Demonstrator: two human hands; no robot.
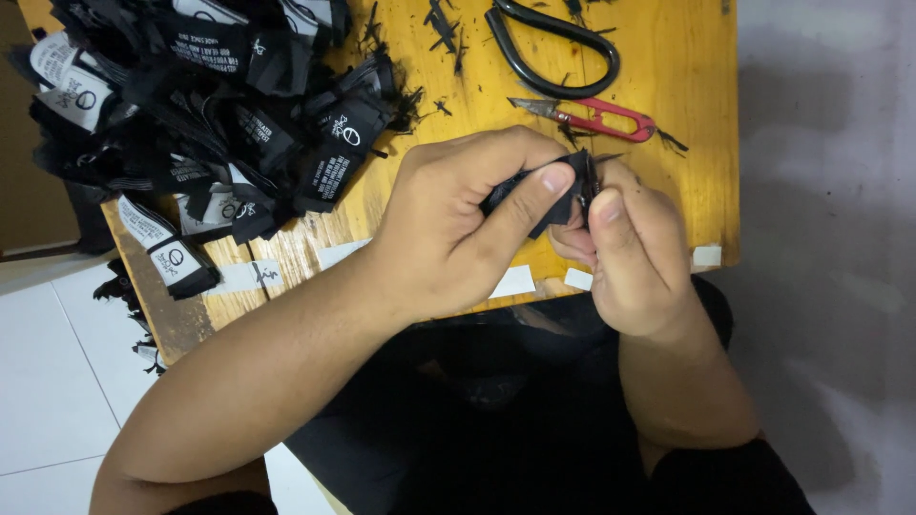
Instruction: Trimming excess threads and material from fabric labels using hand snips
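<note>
My left hand [458, 224] and my right hand [634, 257] meet over the near edge of a small yellow wooden table [682, 67]. Between them they pinch one small black fabric label [563, 186]; the left thumb presses on it and the right fingers hold its right end. Most of the label is hidden by my fingers.
A big heap of black and white fabric labels [210, 105] covers the table's left half. Red thread snips [596, 119] and black-handled scissors [553, 48] lie at the far right, among black thread scraps. White tape strips [515, 281] sit on the near edge. White tiled floor lies at left.
</note>
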